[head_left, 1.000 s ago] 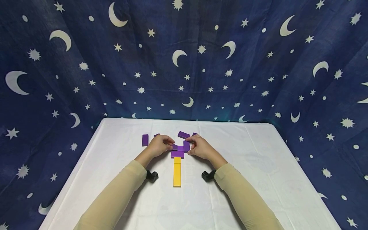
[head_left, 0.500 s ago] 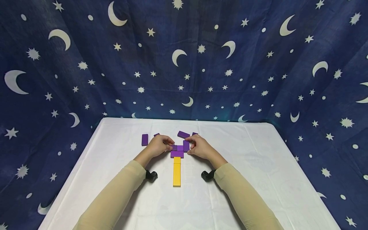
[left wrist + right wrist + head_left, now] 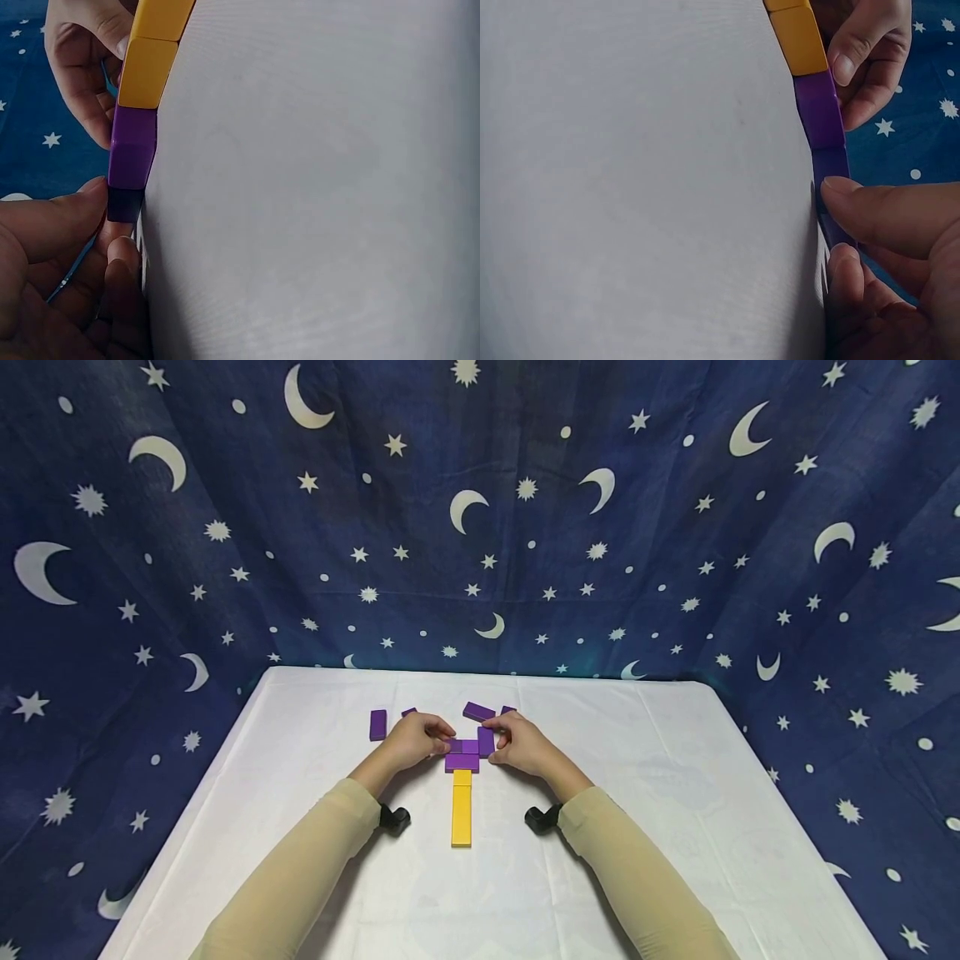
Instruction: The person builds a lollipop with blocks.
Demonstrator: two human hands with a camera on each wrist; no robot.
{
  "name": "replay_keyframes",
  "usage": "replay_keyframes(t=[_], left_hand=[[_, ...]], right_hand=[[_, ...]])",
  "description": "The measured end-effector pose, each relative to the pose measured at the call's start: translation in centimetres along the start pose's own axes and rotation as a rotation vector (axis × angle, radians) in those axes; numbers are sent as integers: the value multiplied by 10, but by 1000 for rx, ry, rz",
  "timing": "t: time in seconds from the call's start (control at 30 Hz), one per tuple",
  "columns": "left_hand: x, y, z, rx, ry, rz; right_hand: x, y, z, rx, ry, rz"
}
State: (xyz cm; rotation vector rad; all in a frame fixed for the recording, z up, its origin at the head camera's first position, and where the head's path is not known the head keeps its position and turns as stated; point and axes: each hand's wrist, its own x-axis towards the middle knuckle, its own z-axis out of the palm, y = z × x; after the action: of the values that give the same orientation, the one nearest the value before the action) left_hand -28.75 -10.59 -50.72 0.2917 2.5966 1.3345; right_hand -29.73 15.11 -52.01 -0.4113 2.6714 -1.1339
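Note:
My left hand (image 3: pixel 417 739) pinches a small dark purple block (image 3: pixel 455 746), also seen as a dark block (image 3: pixel 124 204) in the left wrist view. Opposite it, my right hand (image 3: pixel 525 747) grips an upright purple block (image 3: pixel 486 742) between thumb and fingers; the right wrist view shows the thumb (image 3: pixel 885 214) along its side. Between the two held blocks lies another purple piece (image 3: pixel 470 747). Below these a purple block (image 3: pixel 462 763) lies crosswise, touching the top of a short yellow block (image 3: pixel 462 778). A long yellow block (image 3: pixel 461 817) continues the column toward me.
Loose purple blocks lie behind the hands: one at the left (image 3: pixel 378 725), one slanted (image 3: pixel 478 712), and two partly hidden, one behind the left hand (image 3: pixel 408 712) and one behind the right (image 3: pixel 509 710). A white cloth (image 3: pixel 480 902) covers the table; a starry curtain (image 3: pixel 420 568) hangs behind.
Both hands hold nearly the same place throughout. The block at my left fingertips has settled slightly lower, level with the middle purple piece.

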Motion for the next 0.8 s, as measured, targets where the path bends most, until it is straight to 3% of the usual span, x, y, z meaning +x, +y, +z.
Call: replay_keyframes(t=[0.8], left_hand=[[1, -2, 1, -2, 2, 6]], right_hand=[[-2, 2, 2, 43, 20, 8]])
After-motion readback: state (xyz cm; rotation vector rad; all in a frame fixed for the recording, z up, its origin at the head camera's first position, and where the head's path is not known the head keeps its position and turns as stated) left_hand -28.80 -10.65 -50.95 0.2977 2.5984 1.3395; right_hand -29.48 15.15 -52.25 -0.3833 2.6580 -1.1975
